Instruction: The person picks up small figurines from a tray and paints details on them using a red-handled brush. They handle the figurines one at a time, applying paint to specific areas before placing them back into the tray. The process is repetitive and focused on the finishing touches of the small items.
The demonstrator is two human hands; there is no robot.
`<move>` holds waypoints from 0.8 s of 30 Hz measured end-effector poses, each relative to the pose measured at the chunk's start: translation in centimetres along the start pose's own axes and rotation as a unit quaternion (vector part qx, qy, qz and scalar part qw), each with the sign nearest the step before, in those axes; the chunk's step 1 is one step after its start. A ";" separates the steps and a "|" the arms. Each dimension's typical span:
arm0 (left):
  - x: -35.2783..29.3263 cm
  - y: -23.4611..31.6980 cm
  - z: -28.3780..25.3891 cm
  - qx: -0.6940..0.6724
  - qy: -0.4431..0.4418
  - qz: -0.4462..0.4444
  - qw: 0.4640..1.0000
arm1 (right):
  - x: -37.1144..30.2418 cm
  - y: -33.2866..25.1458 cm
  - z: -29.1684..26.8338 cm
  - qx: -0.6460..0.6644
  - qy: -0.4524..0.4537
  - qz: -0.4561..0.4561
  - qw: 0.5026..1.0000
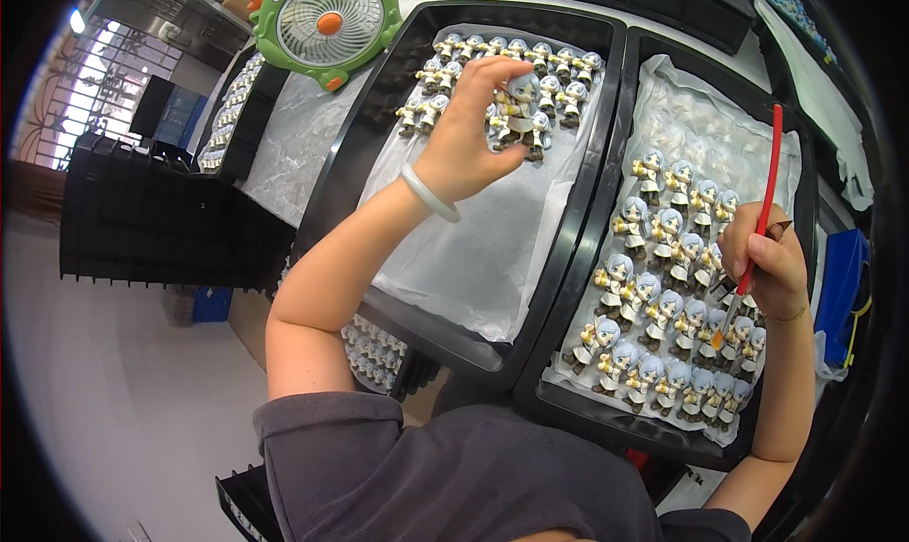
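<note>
My left hand (462, 135), with a pale bangle on its wrist, is raised over the far part of the left black tray (327, 206). Between its fingers and thumb is a small figurine (521, 97) with pale blue-grey hair and white clothes; it looks larger than those below. Rows of similar figurines (540, 54) stand at the tray's far end on white paper. Above the right tray (805, 154), my right hand (778, 263) grips a red-handled paintbrush (763, 192), bristles down near the figurines (668, 305). A small dark piece by those fingers is unclear.
A green animal-shaped fan (327, 21) stands beyond the left tray. Another black tray of figurines (232, 106) lies at the far left, and more figurines (374, 353) sit lower down by my left arm. A blue box (841, 296) is at the right.
</note>
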State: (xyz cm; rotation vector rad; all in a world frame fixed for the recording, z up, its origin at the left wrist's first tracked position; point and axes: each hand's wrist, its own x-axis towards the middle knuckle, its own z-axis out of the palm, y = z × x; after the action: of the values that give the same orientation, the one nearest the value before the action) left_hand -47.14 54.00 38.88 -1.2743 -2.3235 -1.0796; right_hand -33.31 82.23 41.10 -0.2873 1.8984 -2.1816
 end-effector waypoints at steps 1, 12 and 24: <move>-0.1 0.0 0.1 -0.001 -0.003 0.005 1.000 | 0.0 0.1 -0.1 0.001 0.000 0.001 1.000; -0.2 -0.1 0.7 0.022 -0.021 0.036 0.999 | 0.0 0.1 -0.1 0.007 -0.006 -0.009 1.000; -0.3 -0.4 1.1 0.038 -0.013 0.066 0.997 | 0.0 0.1 0.0 0.005 0.004 -0.009 1.000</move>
State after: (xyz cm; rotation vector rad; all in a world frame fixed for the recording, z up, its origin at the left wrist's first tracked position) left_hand -47.19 54.49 37.81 -1.3981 -2.2402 -0.9294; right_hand -33.35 82.22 41.03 -0.2962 1.8954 -2.2058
